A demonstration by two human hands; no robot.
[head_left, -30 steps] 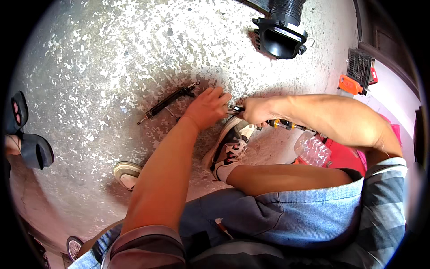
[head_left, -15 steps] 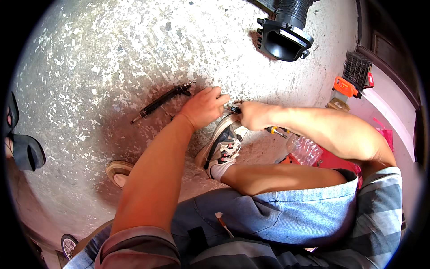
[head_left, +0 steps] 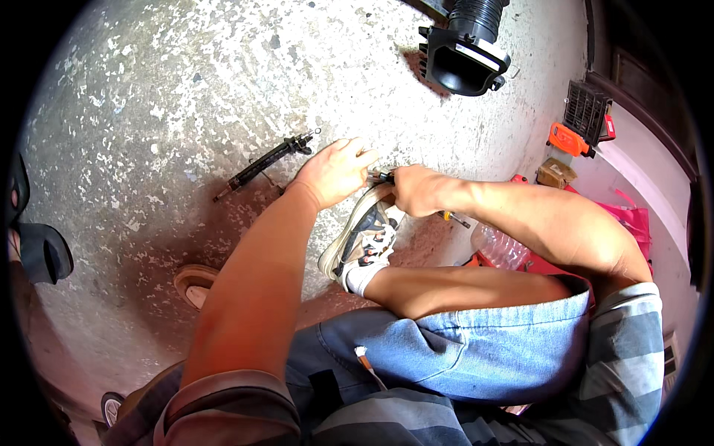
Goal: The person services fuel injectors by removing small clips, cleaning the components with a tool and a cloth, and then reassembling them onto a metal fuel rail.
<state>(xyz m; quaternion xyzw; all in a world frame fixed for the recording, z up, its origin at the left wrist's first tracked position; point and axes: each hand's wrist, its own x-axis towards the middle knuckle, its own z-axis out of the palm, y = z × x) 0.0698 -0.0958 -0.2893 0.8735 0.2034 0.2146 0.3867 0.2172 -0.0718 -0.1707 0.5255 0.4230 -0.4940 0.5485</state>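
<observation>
My left hand (head_left: pixel 338 169) is curled close to a small metal piece at the toe of my shoe (head_left: pixel 366 234); what its fingertips grip is hidden. My right hand (head_left: pixel 418 187) is closed around a dark metal part (head_left: pixel 384 177), just right of the left one. Beneath it a slim shaft with a yellow fitting (head_left: pixel 452 217) sticks out, partly hidden. A long black cylindrical part with silver rod ends (head_left: pixel 260 167) lies on the floor left of my hands. On my lap rests a small brush (head_left: pixel 363 359).
A black housing with ribbed hose (head_left: pixel 462 63) lies beyond my hands. At the right are a black crate (head_left: pixel 586 111), orange container (head_left: pixel 570 140), brown block (head_left: pixel 556 172), clear bottle (head_left: pixel 500 247) and red bag (head_left: pixel 628 221). Another person's sandaled foot (head_left: pixel 43 253) is at the left edge.
My right forearm and elbow have moved lower, uncovering more behind them. Both hands remain together at the shoe toe, slightly farther left in the picture. The whole view has shifted a little.
</observation>
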